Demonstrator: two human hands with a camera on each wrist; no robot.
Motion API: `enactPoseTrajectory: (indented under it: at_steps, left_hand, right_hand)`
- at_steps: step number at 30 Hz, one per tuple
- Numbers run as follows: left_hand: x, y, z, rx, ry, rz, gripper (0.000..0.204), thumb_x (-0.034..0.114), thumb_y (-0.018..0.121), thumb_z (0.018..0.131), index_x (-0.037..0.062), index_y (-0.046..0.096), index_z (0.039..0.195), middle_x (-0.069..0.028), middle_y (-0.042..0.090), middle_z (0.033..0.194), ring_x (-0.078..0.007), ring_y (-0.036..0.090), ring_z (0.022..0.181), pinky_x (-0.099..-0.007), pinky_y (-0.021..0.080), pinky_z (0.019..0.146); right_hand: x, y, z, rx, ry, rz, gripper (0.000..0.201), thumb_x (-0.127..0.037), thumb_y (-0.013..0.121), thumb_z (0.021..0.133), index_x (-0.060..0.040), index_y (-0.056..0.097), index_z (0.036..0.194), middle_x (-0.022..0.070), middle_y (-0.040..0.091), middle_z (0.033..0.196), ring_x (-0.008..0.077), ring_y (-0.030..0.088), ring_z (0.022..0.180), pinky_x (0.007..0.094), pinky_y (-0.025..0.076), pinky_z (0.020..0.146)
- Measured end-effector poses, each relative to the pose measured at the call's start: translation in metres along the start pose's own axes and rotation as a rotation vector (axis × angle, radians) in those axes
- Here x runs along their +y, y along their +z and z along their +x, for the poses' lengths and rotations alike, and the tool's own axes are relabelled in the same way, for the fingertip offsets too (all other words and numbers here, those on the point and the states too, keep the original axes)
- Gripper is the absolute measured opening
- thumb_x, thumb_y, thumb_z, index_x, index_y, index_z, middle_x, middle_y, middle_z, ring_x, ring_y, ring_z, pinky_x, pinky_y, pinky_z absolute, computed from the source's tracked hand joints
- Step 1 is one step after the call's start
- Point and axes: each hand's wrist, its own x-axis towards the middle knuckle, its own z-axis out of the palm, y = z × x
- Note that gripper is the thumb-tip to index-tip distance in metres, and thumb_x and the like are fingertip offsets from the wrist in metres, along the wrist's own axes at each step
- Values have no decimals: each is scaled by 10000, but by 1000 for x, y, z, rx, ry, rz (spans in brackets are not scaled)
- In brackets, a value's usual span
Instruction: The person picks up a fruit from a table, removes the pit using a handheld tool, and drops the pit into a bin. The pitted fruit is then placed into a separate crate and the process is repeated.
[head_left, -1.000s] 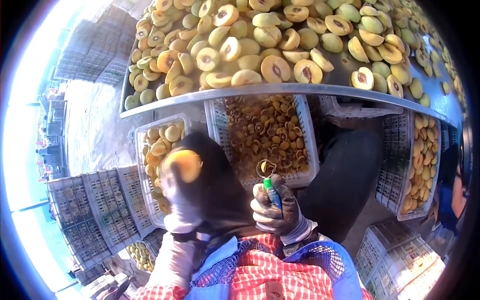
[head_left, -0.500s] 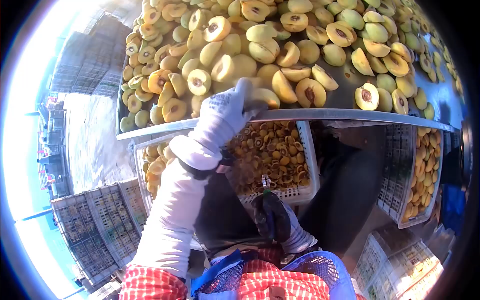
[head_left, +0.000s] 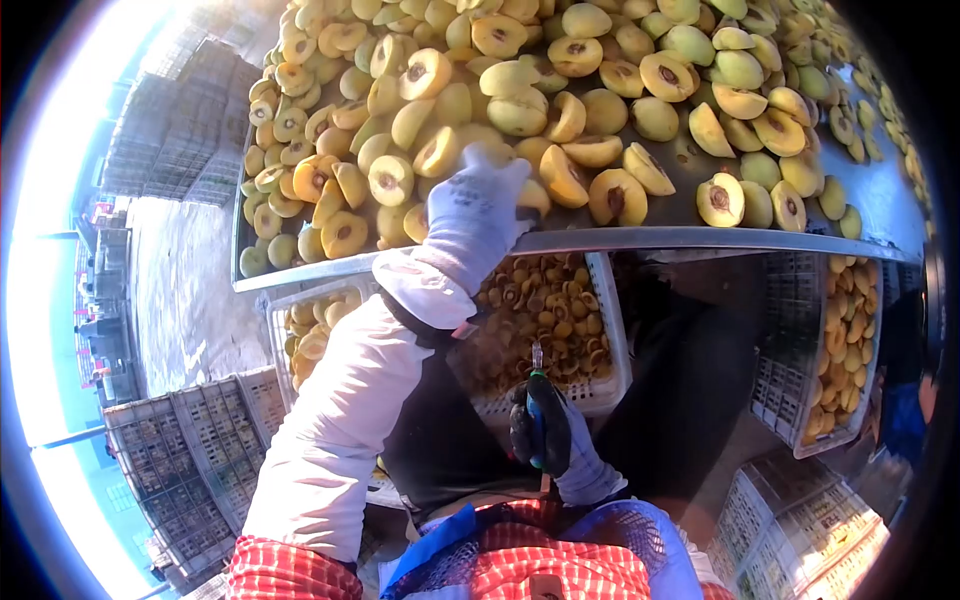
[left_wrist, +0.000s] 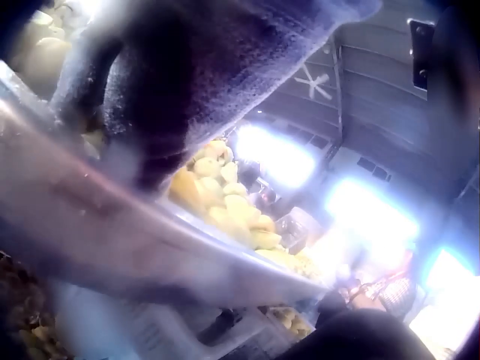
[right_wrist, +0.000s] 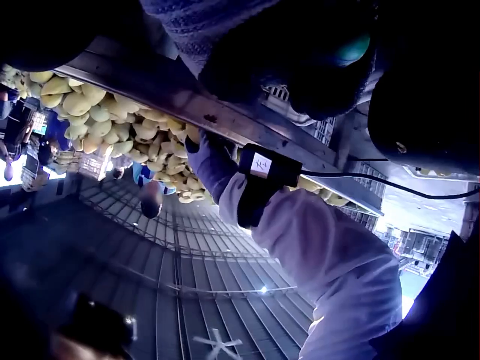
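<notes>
My left hand (head_left: 478, 205), in a pale glove, reaches over the front edge of the metal table (head_left: 610, 239) among halved yellow peaches (head_left: 618, 196). Its fingers point down into the fruit, and a peach half (head_left: 534, 196) lies right by the thumb. The fingertips are hidden, so I cannot tell whether they grip one. Low over my lap, my right hand (head_left: 548, 438) in a dark-palmed glove holds a pitting tool (head_left: 538, 395) with a green and blue handle. The tool's metal end points away from me, with no fruit on it.
Beneath the table edge stands a crate (head_left: 612, 330) of pits and scraps. Crates of peach halves stand at left (head_left: 285, 335) and right (head_left: 808, 440). Stacked crates (head_left: 190, 455) are at far left; another crate (head_left: 795, 530) sits at lower right.
My left hand, earlier at the left with a peach half, has gone up to the table and now reaches into the fruit without it. The scrap on the tool's end is gone.
</notes>
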Motion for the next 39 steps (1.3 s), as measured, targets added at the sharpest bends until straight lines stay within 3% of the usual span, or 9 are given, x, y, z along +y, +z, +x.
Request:
enactPoseTrajectory:
  at_steps: [3,6,8,10,12,15,22,27,39]
  left_hand:
    - [-26,17,-6,255,29,-387,360,222,732,732,50,530,975,-160,574,907,-272,603,799,-387,501,707]
    - [-24,6,-48,118,-47,-1120,345,126,721,754,-5,523,1005,-62,583,919,-125,551,907,-255,473,753]
    - [-10,5,-80,36,53,-1310,439,168,724,764,-6,526,1115,-54,579,990,-128,538,927,-282,444,844]
    - [16,-18,-105,-216,-151,-1458,417,181,647,853,-2,497,1196,-75,580,1049,-124,549,944,-272,447,857]
    - [36,-21,-125,-169,-419,-1716,373,230,576,906,3,498,1191,-78,572,1059,-134,555,952,-270,469,829]
    - [45,-1,-139,-153,-457,-1923,371,299,540,932,28,504,1182,-78,574,1045,-139,553,973,-269,477,823]
    - [61,7,-162,20,-431,-1666,321,252,567,920,16,539,1136,-82,585,1019,-138,562,932,-267,465,838]
    - [65,11,-174,69,-381,-1603,328,245,582,915,15,528,1143,-88,583,1018,-129,557,922,-254,462,832]
    - [73,13,-186,229,-268,-1549,336,194,586,905,9,503,1172,-99,574,1082,-144,551,978,-270,459,863]
  right_hand:
    - [1,-6,-9,-100,-241,116,280,-305,466,958,-53,528,1061,91,558,908,163,572,696,250,481,603]
    - [-9,12,-33,80,-680,-175,259,-203,533,939,-1,522,1101,132,519,1100,183,568,891,288,492,776]
    - [-34,29,-46,247,-1019,-1175,258,-98,573,891,24,515,1111,167,549,1037,237,606,838,331,502,741]
    - [-49,52,-57,106,-1389,-1538,279,-115,572,884,22,514,1120,184,570,976,287,625,808,342,501,711]
    - [-30,40,-47,156,-1100,-1212,299,-157,581,863,10,518,1103,204,584,853,360,616,756,365,493,670]
    - [-25,34,-48,288,-1318,-1454,301,-184,584,862,7,521,1085,208,596,839,379,606,751,381,485,656]
    - [-6,29,-63,301,-979,-1395,315,-181,569,876,12,497,1114,230,597,882,379,608,778,410,480,657]
    - [7,8,-60,277,-1361,-1663,347,-191,539,889,32,477,1148,251,586,904,405,595,809,429,470,686]
    - [14,16,-71,227,-1109,-1291,379,-209,487,900,42,450,1182,260,581,919,419,584,826,434,465,706]
